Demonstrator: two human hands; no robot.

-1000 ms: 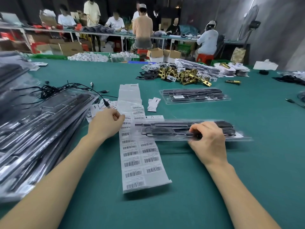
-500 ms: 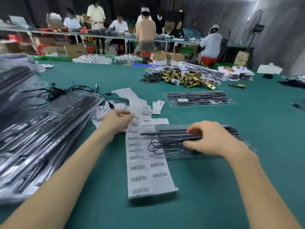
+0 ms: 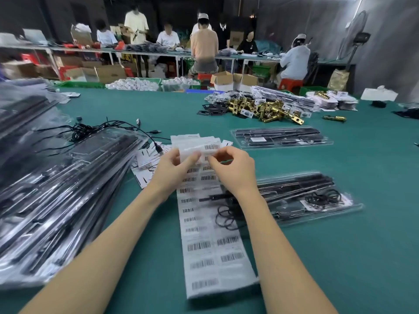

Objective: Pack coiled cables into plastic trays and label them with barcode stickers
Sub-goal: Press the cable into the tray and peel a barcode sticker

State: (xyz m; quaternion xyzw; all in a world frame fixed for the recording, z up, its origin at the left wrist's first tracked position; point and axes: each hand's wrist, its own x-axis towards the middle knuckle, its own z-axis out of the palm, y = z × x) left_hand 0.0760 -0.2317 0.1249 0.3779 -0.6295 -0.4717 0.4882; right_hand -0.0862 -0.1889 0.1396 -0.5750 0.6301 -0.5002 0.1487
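A long white strip of barcode stickers (image 3: 210,252) runs down the green table in front of me. My left hand (image 3: 174,168) grips the strip's lifted upper end. My right hand (image 3: 231,171) pinches at a sticker on that same raised end, fingertips close to the left thumb. Just right of the strip lies a clear plastic tray (image 3: 317,198) holding black coiled cable; its left end rests on the strip, partly hidden by my right forearm. A second filled tray (image 3: 281,138) lies farther back.
A tall, slanting stack of filled trays (image 3: 56,196) fills the left side. Loose black cables (image 3: 95,130) and small white cards (image 3: 145,159) lie behind it. Brass hardware (image 3: 267,109) is heaped at the back, and people work at far benches.
My right hand left the near tray and moved up to the strip. My left hand raised the strip's upper end off the table. The tray now lies untouched, shifted a little to the right.
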